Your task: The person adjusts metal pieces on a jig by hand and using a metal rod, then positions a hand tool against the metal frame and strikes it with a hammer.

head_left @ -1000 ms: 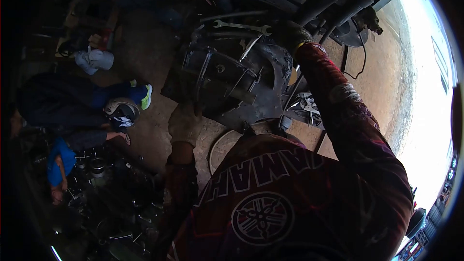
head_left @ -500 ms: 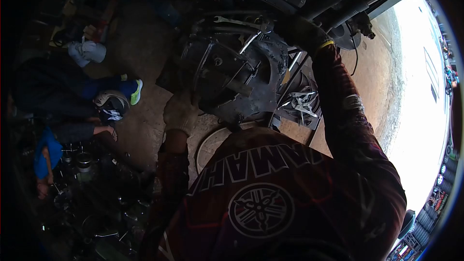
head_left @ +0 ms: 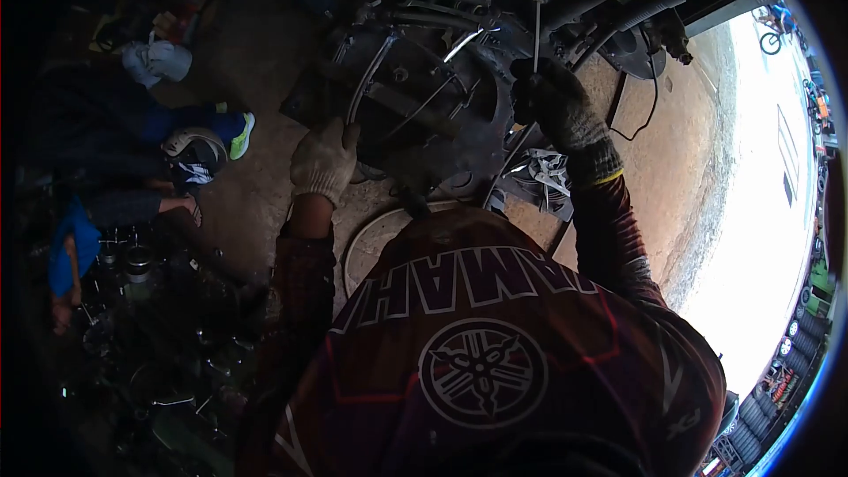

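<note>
My left hand [head_left: 325, 159], in a pale knit glove, is closed at the lower end of a curved metal rod [head_left: 371, 75]. That rod belongs to a dark metal assembly [head_left: 433, 150] in front of me. To the right, my right hand [head_left: 558, 110], in a dirty, blackened glove, has its fingers closed around the lower shaft of a screwdriver [head_left: 537, 26]. The yellowish handle points up and away, and its tip is hidden by the glove. Silver locking pliers [head_left: 549, 172] lie just below my right wrist.
A person with a lime shoe [head_left: 242, 136] is at the left, beside dark scattered parts [head_left: 177, 371]. A round rim [head_left: 358, 252] lies on the floor below my left hand. Dark tubes and bars [head_left: 609, 9] crowd the far side. A cable [head_left: 652, 115] hangs at right.
My right hand has drawn back toward me from among the dark parts, and the screwdriver now shows in it. My left hand stays at the curved rod. The view has shifted slightly.
</note>
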A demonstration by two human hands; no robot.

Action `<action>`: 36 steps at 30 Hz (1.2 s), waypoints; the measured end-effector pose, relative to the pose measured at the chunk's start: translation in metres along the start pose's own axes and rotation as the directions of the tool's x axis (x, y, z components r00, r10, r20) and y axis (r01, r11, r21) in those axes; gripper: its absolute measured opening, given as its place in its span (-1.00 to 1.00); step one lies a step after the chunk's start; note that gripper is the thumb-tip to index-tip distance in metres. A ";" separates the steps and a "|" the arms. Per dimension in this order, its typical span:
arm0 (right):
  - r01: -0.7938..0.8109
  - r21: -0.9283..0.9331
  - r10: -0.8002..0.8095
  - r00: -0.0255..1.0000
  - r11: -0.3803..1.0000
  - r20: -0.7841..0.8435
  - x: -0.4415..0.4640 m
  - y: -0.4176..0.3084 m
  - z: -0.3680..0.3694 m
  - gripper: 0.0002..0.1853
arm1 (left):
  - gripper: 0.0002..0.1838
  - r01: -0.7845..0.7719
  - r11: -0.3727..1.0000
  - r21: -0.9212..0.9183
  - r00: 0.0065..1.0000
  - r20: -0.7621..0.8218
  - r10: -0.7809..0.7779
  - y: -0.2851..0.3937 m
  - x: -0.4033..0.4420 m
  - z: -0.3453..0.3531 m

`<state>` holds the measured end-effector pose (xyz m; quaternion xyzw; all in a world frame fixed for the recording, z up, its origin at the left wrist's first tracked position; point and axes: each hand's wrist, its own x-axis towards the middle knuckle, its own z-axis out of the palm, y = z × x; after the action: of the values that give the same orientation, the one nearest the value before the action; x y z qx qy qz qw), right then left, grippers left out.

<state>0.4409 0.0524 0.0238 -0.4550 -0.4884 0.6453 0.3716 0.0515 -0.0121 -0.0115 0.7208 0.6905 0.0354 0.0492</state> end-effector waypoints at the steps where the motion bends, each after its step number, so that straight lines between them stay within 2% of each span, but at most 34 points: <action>1: 0.098 0.014 -0.099 0.994 0.995 0.055 -0.009 -0.013 0.008 -0.60 | -0.59 0.004 1.000 0.004 1.000 0.007 -0.004 -0.002 -0.002 0.002; 2: 0.198 0.031 -0.200 0.974 0.980 0.104 -0.013 -0.024 0.014 -0.57 | -0.59 -0.010 0.999 0.038 1.000 -0.010 0.011 -0.003 -0.002 0.003; 3: 0.197 0.032 -0.199 0.975 0.980 0.102 -0.010 -0.028 0.018 -0.57 | -0.59 -0.026 0.997 0.070 0.999 -0.028 0.028 -0.003 -0.001 0.005; 4: 0.373 -0.067 -0.367 0.926 0.925 0.083 -0.002 -0.030 0.022 -0.54 | -0.59 -0.029 0.997 0.071 0.999 -0.024 0.030 -0.001 0.000 0.003; 6: 0.522 -0.168 -0.517 0.853 0.837 0.076 0.012 -0.036 0.030 -0.51 | -0.58 0.025 0.998 0.055 1.000 -0.003 -0.025 0.003 -0.001 -0.001; 7: 0.484 -0.218 -0.483 0.873 0.848 0.061 0.021 -0.040 0.034 -0.54 | -0.58 0.024 0.998 0.055 1.000 0.005 -0.025 0.010 -0.003 -0.010; 9: 0.367 -0.106 -0.369 0.930 0.924 -0.001 0.034 -0.053 0.042 -0.55 | -0.58 0.161 0.987 -0.024 0.986 0.036 -0.160 0.025 -0.002 -0.027; 10: 0.307 -0.044 -0.309 0.951 0.951 -0.032 0.041 -0.060 0.046 -0.54 | -0.58 0.168 0.986 -0.023 0.985 0.034 -0.167 0.027 -0.002 -0.029; 13: 0.275 0.259 -0.275 0.961 0.926 -0.036 0.072 -0.087 0.045 -0.56 | -0.59 0.167 0.986 0.005 0.986 0.028 -0.167 0.025 -0.004 -0.028; 16: 0.281 0.306 -0.274 0.959 0.909 -0.067 0.102 -0.096 0.046 -0.55 | -0.60 0.150 0.986 -0.076 0.988 0.034 -0.148 0.016 -0.004 -0.018; 18: 0.301 0.258 -0.284 0.953 0.918 -0.103 0.121 -0.090 0.047 -0.55 | -0.63 0.023 0.999 -0.026 0.997 -0.069 -0.024 0.005 -0.006 -0.002; 22: 0.318 0.084 -0.301 0.938 0.944 -0.170 0.155 -0.068 0.053 -0.54 | -0.65 0.132 0.986 -0.100 0.991 -0.018 -0.135 0.020 -0.008 -0.020; 24: 0.319 -0.010 -0.314 0.930 0.948 -0.191 0.168 -0.056 0.056 -0.54 | -0.67 -0.019 0.997 -0.081 0.994 -0.112 0.010 0.009 -0.009 -0.008; 27: 0.311 -0.140 -0.335 0.919 0.940 -0.207 0.183 -0.042 0.059 -0.53 | -0.70 -0.038 0.998 -0.055 0.991 -0.130 0.030 0.006 -0.008 -0.004; 30: 0.303 -0.252 -0.358 0.910 0.919 -0.209 0.192 -0.033 0.061 -0.53 | -0.72 0.039 0.996 -0.082 0.991 -0.126 -0.049 0.016 -0.009 -0.015; 36: 0.294 -0.414 -0.400 0.896 0.861 -0.195 0.200 -0.025 0.063 -0.52 | -0.72 0.023 0.989 -0.146 0.988 -0.149 -0.045 0.017 -0.007 -0.019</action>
<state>0.3198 0.2248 0.0104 -0.5058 -0.6203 0.3925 0.4530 0.0660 -0.0195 0.0092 0.6988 0.6999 0.1391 0.0492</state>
